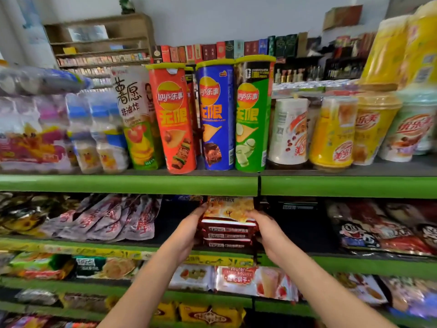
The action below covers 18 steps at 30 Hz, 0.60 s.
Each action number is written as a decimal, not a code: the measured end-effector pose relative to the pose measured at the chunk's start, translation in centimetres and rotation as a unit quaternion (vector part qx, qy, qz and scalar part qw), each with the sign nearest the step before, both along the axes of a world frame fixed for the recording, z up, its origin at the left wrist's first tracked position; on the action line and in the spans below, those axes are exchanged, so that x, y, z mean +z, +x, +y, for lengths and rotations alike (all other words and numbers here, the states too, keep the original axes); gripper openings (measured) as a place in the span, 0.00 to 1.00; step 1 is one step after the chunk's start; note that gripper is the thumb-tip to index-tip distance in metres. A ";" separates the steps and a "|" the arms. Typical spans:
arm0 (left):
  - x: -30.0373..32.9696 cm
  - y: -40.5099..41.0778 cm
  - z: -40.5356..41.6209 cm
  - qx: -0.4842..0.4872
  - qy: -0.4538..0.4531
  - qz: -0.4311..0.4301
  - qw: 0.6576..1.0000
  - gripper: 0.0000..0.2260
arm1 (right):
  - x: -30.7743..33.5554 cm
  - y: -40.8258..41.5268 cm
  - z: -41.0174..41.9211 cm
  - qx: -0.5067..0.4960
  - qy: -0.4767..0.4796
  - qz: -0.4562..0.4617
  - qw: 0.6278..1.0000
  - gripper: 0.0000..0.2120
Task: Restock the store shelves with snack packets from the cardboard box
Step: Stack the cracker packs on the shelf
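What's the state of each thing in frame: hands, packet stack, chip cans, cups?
Left hand: grips the stack's left side.
Right hand: grips the stack's right side.
Stack of red snack packets: held between both hands, at the second shelf.
Red Lay's can: upright, lidded, leaning slightly.
Blue Lay's can: upright, lidded.
Green Lay's can: upright, lidded.
Yellow drink cup: upright, sealed.

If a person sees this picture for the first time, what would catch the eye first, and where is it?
Most likely the three tall chip cans on the top shelf, centre: a red can, a blue can and a green can, upright side by side. Next, below them on the second shelf, the left hand and the right hand hold a stack of red snack packets from both sides.
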<state>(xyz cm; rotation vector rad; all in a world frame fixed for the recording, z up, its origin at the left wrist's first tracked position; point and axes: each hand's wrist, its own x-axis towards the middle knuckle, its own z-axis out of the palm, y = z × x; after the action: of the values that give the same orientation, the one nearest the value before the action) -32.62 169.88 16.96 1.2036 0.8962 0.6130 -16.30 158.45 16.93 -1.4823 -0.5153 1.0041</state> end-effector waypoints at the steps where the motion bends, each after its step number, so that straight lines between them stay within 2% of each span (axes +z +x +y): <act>1: -0.4 0.0 0.3 0.000 -0.007 -0.005 1.000 0.19 | -0.1 -0.1 0.1 0.003 -0.003 0.002 1.000 0.29; 3: -1.0 0.1 0.9 0.000 -0.009 -0.009 1.000 0.20 | 0.0 0.1 0.7 0.003 -0.008 0.007 1.000 0.38; 4: -1.2 0.2 1.1 -0.002 -0.008 -0.011 1.000 0.20 | 0.1 0.2 1.0 0.001 -0.008 0.007 1.000 0.39; 8: -1.5 0.4 1.9 -0.011 -0.003 -0.019 1.000 0.20 | -0.2 0.5 1.9 -0.014 -0.011 -0.003 1.000 0.27; 12: -1.2 0.4 2.0 -0.022 0.019 -0.006 1.000 0.18 | -0.7 1.1 1.9 -0.010 -0.011 -0.008 1.000 0.21; 16: -0.1 0.2 1.6 0.004 0.051 0.025 0.998 0.14 | -0.2 1.3 1.3 -0.005 -0.008 -0.025 1.000 0.26; 18: 0.3 -0.1 1.5 0.032 0.078 0.037 0.996 0.12 | 0.1 1.3 1.1 -0.030 -0.002 -0.047 0.998 0.24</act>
<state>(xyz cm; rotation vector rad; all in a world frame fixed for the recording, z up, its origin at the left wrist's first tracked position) -32.70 171.43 17.30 1.3487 0.9671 0.7033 -15.04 159.55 16.98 -1.5454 -0.5333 0.8933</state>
